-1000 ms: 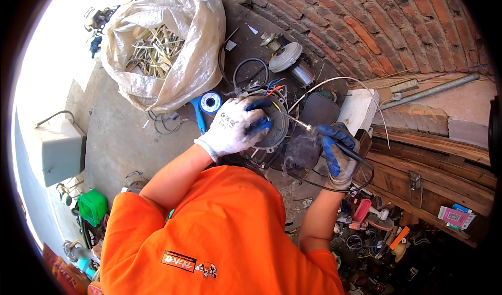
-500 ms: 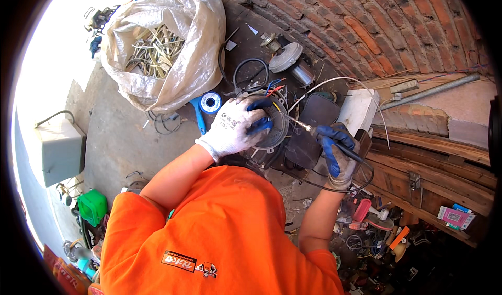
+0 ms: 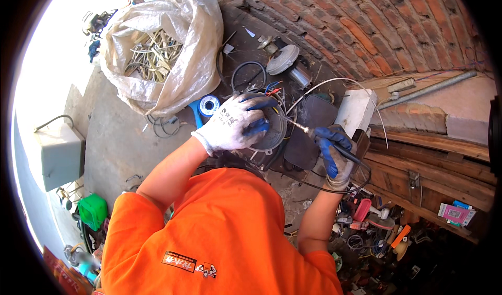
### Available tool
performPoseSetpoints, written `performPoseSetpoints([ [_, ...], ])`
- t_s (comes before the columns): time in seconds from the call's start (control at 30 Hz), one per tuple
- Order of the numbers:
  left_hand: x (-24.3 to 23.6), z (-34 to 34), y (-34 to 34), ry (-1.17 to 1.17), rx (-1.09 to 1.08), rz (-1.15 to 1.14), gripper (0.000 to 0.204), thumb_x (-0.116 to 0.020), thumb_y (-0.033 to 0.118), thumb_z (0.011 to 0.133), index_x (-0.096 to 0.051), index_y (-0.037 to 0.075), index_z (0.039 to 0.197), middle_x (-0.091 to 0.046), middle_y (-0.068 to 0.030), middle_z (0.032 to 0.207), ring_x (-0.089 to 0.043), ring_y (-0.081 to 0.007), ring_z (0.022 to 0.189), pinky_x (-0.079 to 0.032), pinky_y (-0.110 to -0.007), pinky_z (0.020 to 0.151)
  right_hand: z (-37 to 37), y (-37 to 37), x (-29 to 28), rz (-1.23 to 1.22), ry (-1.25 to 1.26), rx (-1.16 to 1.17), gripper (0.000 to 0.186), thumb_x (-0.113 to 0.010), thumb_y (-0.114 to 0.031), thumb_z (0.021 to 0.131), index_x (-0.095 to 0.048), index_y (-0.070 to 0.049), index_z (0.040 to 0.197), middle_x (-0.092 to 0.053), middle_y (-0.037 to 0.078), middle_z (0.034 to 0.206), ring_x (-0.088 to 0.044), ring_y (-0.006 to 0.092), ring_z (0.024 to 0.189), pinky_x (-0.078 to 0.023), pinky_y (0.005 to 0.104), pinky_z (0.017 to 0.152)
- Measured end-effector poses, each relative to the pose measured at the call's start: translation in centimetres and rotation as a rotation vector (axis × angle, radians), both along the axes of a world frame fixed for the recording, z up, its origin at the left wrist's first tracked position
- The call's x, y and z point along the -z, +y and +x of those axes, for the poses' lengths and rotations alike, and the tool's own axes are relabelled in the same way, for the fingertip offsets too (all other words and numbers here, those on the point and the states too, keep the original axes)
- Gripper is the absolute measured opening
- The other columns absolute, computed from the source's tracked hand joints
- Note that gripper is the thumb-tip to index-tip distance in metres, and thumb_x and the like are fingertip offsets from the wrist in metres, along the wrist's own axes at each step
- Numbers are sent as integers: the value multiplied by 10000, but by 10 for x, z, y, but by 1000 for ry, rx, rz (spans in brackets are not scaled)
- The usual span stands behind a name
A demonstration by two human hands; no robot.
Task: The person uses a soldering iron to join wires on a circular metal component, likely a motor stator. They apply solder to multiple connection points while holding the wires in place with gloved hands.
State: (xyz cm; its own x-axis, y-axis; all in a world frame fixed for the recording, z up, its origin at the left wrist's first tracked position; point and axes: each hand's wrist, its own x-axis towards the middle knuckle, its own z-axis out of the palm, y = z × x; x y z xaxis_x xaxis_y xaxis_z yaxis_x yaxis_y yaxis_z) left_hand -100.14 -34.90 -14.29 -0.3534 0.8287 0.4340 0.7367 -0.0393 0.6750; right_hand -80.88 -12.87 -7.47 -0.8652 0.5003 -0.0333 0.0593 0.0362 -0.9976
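Note:
My gloved left hand (image 3: pixel 235 122) grips a round grey housing (image 3: pixel 271 138) with its fingers bent over the top; red, blue and yellow wires (image 3: pixel 274 91) come out at its upper edge. My gloved right hand (image 3: pixel 334 154) is closed on a soldering iron (image 3: pixel 303 128), whose tip points left to the wires in the housing, contact unclear; its black cord loops below the hand. Just left of my left hand lie a solder spool (image 3: pixel 209 105) and a blue tool (image 3: pixel 196 113). A motor-like part with a round lid (image 3: pixel 283 59) lies behind the housing.
A large sack of scrap strips (image 3: pixel 125 86) sits at upper left, a grey box (image 3: pixel 60 159) and green container (image 3: pixel 92 211) at left. A brick wall (image 3: pixel 381 28) rises behind. A white block (image 3: pixel 355 106) and wooden planks (image 3: pixel 439 180) are at right, cluttered parts below them.
The haze seen beside the iron one second ago has cleared. My hands and the iron keep nearly the same pose; the whole view has shifted slightly.

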Motion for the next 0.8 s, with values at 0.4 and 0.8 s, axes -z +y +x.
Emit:
performPoseSetpoints([
  [0.4,3,-9,6,-115,61,-86,268,-771,212,762,-671,42,944,-597,-183,1348,-543,-397,1232,-424,-490,1030,2,-3,3,37,18,8,211,-713,-60,852,-717,77,1012,-645,96,971,-655,174,877,-548,286,815],
  [0.8,1,-9,6,-120,64,-107,246,-765,203,766,-684,49,940,-621,-165,1311,-555,-390,1224,-441,-470,1015,5,-5,0,38,18,34,194,-701,-20,847,-717,92,1005,-643,95,957,-651,168,884,-545,288,831],
])
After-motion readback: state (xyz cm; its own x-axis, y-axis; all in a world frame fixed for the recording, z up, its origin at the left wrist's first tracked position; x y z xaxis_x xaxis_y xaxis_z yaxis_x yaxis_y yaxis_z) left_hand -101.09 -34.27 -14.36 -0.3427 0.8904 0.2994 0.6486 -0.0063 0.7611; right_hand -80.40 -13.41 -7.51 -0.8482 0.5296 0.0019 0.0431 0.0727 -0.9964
